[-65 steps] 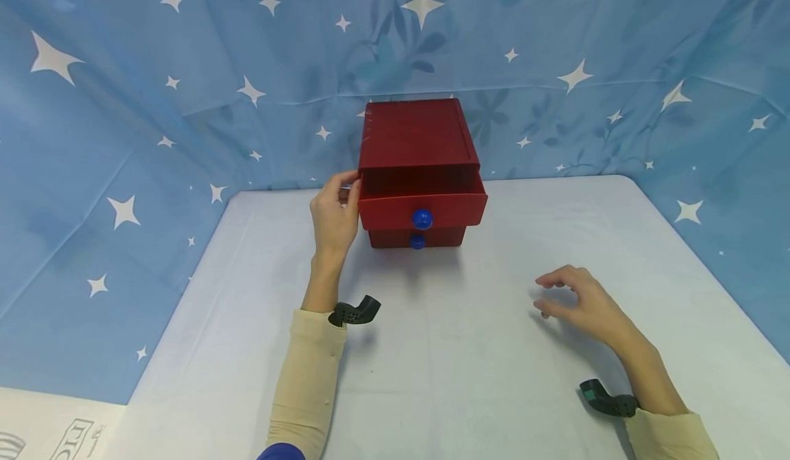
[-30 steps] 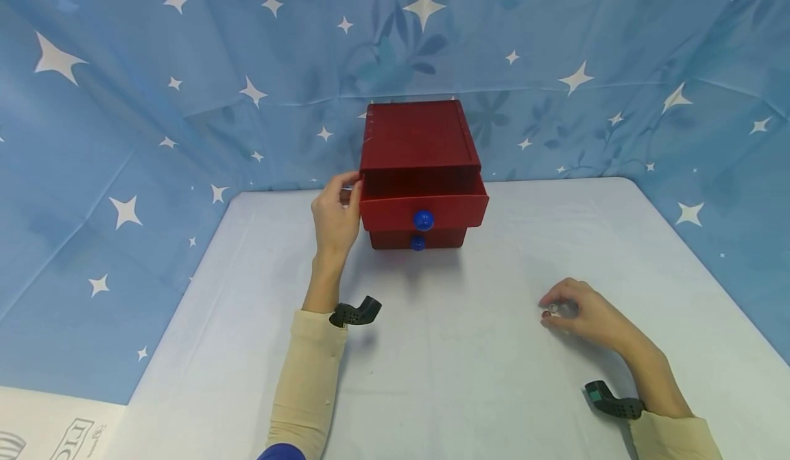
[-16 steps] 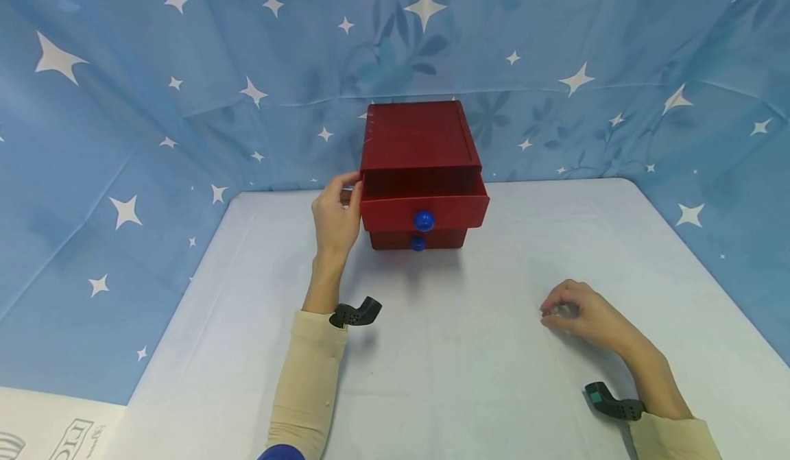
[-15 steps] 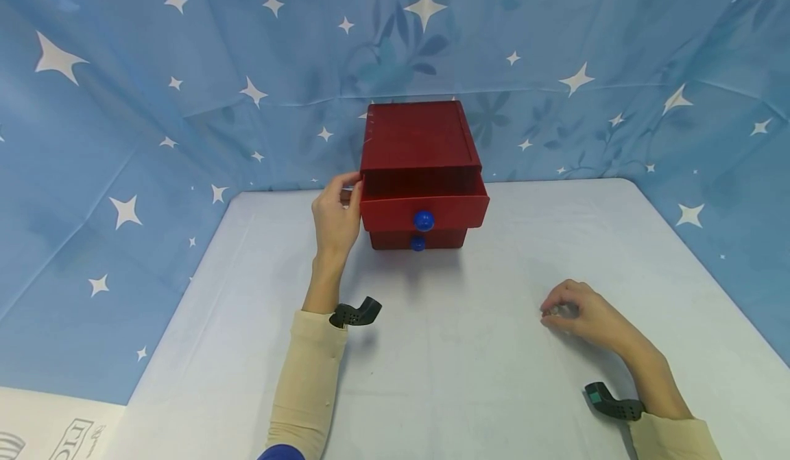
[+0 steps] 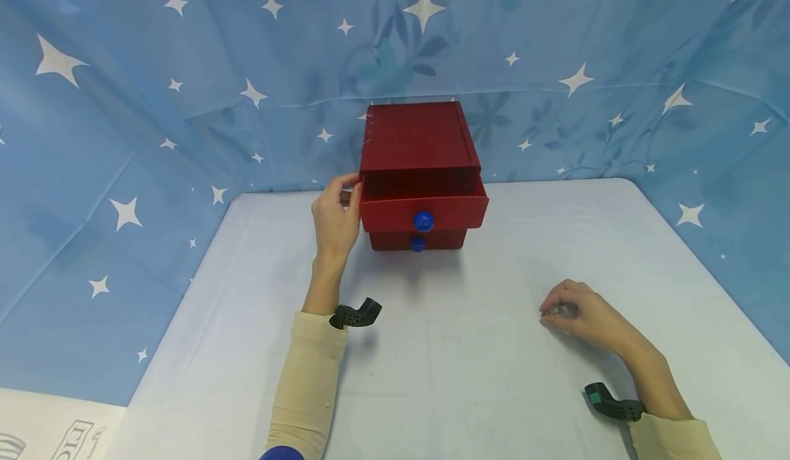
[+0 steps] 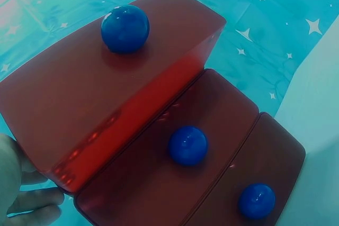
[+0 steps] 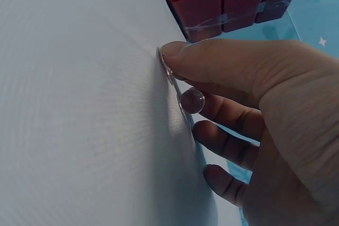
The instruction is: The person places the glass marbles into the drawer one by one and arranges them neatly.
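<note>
A dark red cabinet [image 5: 420,134] stands at the far side of the table, its top drawer [image 5: 391,213] pulled out. Two lower drawers are closed in the left wrist view; each front has a blue ball knob [image 6: 125,29]. My left hand [image 5: 336,216] is at the cabinet's left side, its fingertips touching the side by the pulled-out drawer. To the right, low over the table, my right hand [image 5: 583,316] pinches a small clear piece with a round knob [image 7: 192,100] between thumb and fingers. Its exact kind is hard to tell.
A white cloth covers the table [image 5: 444,350]. Behind it hangs a blue curtain [image 5: 259,49] with white stars. Printed pale card or paper [image 5: 55,426] lies at the lower left. A blue round thing [image 5: 282,453] shows at the bottom edge.
My right hand has come down slightly, and its thumb and fingers have closed on the small clear piece. The left hand, cabinet and pulled-out drawer stay where they were.
</note>
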Motion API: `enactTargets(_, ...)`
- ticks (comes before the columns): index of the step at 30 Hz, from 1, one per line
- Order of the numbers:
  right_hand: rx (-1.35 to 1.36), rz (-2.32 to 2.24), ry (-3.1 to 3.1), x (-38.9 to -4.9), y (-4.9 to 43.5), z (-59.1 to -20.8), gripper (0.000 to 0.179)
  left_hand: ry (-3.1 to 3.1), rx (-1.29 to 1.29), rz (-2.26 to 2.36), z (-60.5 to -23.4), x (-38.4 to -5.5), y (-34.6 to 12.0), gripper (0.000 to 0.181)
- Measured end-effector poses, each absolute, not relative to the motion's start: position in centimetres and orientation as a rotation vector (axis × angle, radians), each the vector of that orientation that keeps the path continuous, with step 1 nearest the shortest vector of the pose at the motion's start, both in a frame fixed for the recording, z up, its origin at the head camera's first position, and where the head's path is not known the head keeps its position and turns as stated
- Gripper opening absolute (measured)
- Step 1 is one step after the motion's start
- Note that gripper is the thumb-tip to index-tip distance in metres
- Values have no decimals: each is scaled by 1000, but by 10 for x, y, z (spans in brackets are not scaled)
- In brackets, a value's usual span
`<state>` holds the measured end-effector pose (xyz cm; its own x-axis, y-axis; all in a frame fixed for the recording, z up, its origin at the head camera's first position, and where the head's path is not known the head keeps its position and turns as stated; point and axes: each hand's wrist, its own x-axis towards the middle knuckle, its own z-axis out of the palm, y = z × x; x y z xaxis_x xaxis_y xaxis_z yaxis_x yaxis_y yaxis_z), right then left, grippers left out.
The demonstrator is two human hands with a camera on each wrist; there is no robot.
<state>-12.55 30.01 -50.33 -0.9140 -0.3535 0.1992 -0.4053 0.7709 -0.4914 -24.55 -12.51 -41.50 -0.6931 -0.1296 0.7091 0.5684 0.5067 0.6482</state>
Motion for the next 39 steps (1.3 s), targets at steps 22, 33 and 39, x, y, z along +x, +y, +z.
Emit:
enactTargets(22,600,813,-2875,-126,297,-503,19,-2018,-349,-1222,-415,-246,-125,22)
enactTargets(33,569,802,-2872,-126,295,-503,21,-2017,-351,-1242,-415,-245,-124,23)
enactTargets(39,565,825,-2873,-127,294,-501,20,-2023,-352,-1239,-414,-245,-124,23)
